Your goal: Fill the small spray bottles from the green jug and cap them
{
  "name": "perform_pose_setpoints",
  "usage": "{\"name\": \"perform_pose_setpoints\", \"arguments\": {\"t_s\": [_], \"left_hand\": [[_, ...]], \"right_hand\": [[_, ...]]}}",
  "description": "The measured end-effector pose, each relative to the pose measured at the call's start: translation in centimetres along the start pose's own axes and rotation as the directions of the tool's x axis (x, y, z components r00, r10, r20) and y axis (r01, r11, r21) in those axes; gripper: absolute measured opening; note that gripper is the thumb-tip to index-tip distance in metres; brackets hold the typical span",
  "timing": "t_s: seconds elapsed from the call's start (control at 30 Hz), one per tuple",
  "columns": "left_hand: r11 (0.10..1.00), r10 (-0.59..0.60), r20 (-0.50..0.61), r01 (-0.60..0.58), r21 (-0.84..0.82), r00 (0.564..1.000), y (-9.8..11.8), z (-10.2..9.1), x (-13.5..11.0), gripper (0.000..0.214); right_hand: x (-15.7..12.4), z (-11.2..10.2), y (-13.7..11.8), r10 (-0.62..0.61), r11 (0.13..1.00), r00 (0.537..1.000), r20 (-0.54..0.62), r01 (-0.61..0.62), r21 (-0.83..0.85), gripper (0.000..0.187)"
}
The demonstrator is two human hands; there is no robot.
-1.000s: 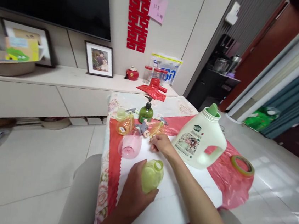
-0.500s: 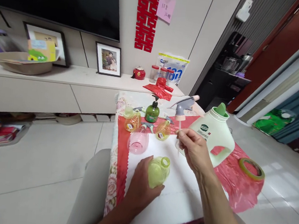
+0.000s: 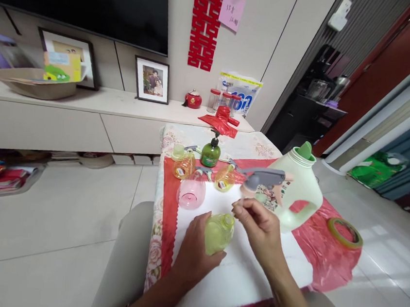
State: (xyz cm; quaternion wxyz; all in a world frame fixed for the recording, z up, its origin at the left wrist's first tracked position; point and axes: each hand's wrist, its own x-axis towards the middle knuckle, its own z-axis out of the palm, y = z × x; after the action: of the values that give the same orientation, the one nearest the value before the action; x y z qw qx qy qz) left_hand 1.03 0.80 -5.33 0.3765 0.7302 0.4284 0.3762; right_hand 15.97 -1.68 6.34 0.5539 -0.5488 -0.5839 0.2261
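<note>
My left hand [image 3: 195,245] is wrapped round a yellow-green translucent bottle [image 3: 217,235], which stands with its open neck tilted slightly toward my right hand. Between thumb and fingertips, my right hand [image 3: 256,220] pinches the thin tube below a grey and pink trigger spray head [image 3: 265,179]. The tube's lower end is close to the bottle's neck; whether it has entered is hard to make out. Beyond the bottle lie a pink bottle [image 3: 191,193], a yellow bottle [image 3: 225,177] and an orange bottle [image 3: 183,165]. A green pump bottle [image 3: 211,153] stands behind them.
A large pale-green detergent jug [image 3: 305,193] stands right of the spray head. A roll of tape [image 3: 345,232] lies on red plastic at the right. White padding [image 3: 235,283] covers the near tabletop. A red plastic bundle [image 3: 221,122] sits at the back.
My right hand has moved left and down, bringing the spray head and tube lower and over toward the bottle's neck. The spray head has tilted. My left hand keeps its grip on the bottle.
</note>
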Motion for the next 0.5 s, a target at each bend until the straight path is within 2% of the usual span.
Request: {"name": "perform_pose_setpoints", "arguments": {"t_s": [0.1,0.27,0.37,0.5], "left_hand": [[1.0,0.013,0.001,-0.013,-0.021,1.0,-0.3,0.2,0.0,0.086],[0.994,0.08,0.007,-0.079,-0.08,0.997,-0.4,0.0,-0.5,0.098],[0.985,0.124,0.033,-0.119,-0.129,0.992,0.7,-1.3,-0.7,0.086],[0.951,0.258,0.027,-0.249,-0.181,0.966,3.1,-3.3,0.1,0.062]], "right_hand": [[-1.2,0.5,0.3,-0.064,0.989,0.998,-0.006,0.063,-0.133,0.015],[-2.7,1.0,0.9,-0.164,0.937,0.975,-0.15,0.106,-0.334,0.012],[-3.3,1.4,1.3,-0.203,0.906,0.959,-0.196,0.108,-0.409,0.013],[-3.9,2.2,1.3,-0.211,0.865,0.961,-0.18,0.098,-0.492,0.015]]}}
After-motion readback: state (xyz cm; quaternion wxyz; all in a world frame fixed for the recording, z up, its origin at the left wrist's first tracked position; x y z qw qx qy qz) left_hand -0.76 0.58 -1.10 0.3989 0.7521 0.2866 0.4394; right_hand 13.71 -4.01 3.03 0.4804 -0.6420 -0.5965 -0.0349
